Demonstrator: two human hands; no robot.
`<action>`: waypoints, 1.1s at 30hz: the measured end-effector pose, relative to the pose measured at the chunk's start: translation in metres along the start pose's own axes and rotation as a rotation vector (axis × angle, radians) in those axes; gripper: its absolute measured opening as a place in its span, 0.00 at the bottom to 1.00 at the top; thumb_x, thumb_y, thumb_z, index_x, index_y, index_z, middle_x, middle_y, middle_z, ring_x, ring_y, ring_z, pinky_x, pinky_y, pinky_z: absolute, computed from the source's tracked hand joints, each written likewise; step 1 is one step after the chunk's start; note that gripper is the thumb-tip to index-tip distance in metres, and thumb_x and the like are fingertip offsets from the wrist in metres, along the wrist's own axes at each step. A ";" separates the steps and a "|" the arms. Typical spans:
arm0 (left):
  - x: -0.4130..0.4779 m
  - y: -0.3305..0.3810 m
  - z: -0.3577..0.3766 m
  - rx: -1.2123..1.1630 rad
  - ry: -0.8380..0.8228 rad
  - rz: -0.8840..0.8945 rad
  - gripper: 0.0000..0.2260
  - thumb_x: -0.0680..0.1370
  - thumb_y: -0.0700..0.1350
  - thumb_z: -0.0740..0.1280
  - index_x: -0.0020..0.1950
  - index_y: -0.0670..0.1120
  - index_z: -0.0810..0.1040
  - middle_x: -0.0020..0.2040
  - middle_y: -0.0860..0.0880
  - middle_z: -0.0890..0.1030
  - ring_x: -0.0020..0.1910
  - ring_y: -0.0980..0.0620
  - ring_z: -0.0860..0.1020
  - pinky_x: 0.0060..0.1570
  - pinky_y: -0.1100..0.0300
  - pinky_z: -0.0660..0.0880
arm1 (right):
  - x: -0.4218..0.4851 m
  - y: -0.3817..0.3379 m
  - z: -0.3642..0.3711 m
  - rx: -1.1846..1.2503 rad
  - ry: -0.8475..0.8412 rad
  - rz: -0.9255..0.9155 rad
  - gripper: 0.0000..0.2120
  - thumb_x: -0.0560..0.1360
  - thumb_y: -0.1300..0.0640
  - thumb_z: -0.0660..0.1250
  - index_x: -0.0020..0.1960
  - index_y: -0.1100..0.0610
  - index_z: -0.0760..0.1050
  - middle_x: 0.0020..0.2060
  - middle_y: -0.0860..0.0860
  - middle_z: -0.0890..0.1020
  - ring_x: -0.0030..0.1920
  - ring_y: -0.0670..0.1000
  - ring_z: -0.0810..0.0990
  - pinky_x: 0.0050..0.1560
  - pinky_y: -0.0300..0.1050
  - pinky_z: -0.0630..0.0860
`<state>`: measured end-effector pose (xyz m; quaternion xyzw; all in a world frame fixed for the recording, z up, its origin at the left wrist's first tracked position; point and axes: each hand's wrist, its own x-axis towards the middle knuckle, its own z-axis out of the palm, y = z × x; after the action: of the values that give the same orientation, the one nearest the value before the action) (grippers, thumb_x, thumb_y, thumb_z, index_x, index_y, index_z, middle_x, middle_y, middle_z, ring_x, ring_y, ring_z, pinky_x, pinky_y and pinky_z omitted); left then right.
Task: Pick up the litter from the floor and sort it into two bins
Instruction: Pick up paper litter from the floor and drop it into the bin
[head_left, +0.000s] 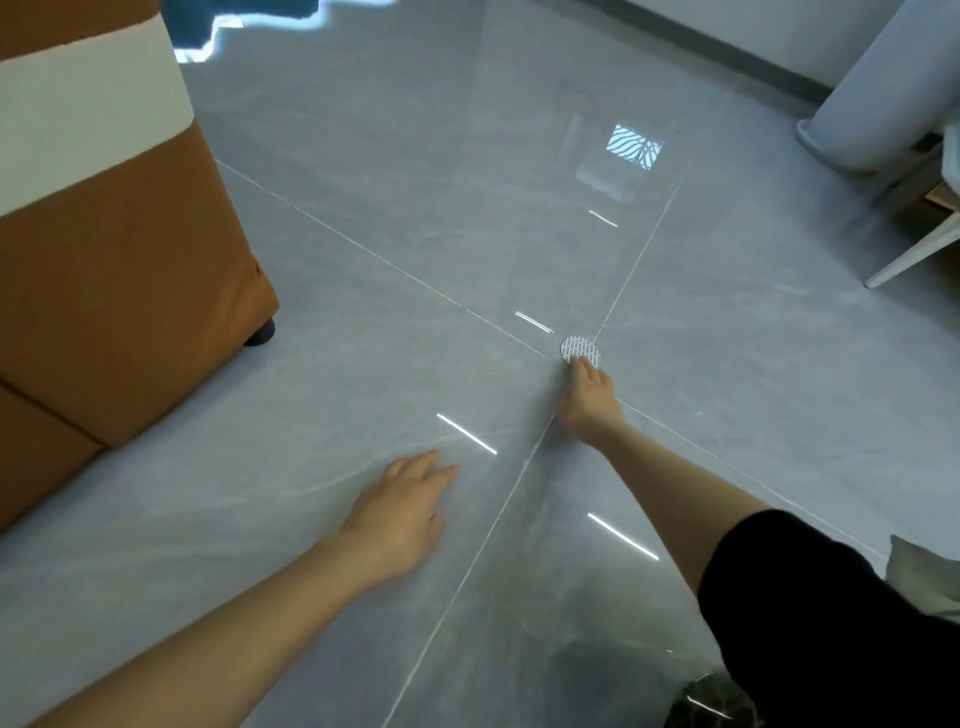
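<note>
A small round disc (576, 347), white with a grey woven pattern, lies flat on the glossy grey tiled floor where the tile seams cross. My right hand (589, 400) reaches out to it, and its fingertips touch the disc's near edge. Whether the fingers pinch the disc is hidden by the back of the hand. My left hand (402, 512) hovers low over the floor to the left, fingers straight and relaxed, holding nothing.
A brown and white sofa (104, 249) on a dark foot fills the left side. A pale curtain (878, 88) and a white furniture leg (914, 254) stand at the right. A dark round bin rim (711, 701) shows at the bottom right.
</note>
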<state>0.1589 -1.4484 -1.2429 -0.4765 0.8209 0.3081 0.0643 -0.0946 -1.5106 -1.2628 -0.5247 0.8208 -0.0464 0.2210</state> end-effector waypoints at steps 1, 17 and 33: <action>0.000 -0.002 0.004 0.035 -0.009 -0.006 0.26 0.80 0.46 0.57 0.77 0.54 0.52 0.78 0.53 0.47 0.76 0.50 0.49 0.73 0.56 0.55 | 0.008 0.002 0.001 -0.008 -0.028 0.014 0.32 0.75 0.64 0.55 0.77 0.59 0.49 0.77 0.52 0.52 0.76 0.57 0.49 0.75 0.53 0.53; -0.039 -0.035 0.035 -0.290 0.187 -0.225 0.21 0.69 0.40 0.73 0.60 0.50 0.75 0.53 0.52 0.68 0.58 0.50 0.71 0.53 0.69 0.62 | -0.115 -0.055 0.076 -0.094 0.264 -0.245 0.09 0.71 0.58 0.63 0.48 0.56 0.80 0.48 0.53 0.78 0.52 0.59 0.73 0.49 0.49 0.68; -0.153 -0.047 0.015 -0.388 0.331 -0.432 0.06 0.75 0.40 0.67 0.50 0.40 0.79 0.48 0.43 0.82 0.49 0.44 0.79 0.49 0.57 0.73 | -0.220 -0.070 0.105 -0.025 -0.292 -0.214 0.16 0.73 0.57 0.69 0.58 0.62 0.75 0.58 0.60 0.72 0.61 0.59 0.71 0.61 0.42 0.67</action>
<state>0.2767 -1.3427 -1.2150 -0.6863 0.6265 0.3563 -0.0979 0.0844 -1.3313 -1.2662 -0.6127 0.7201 0.0176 0.3251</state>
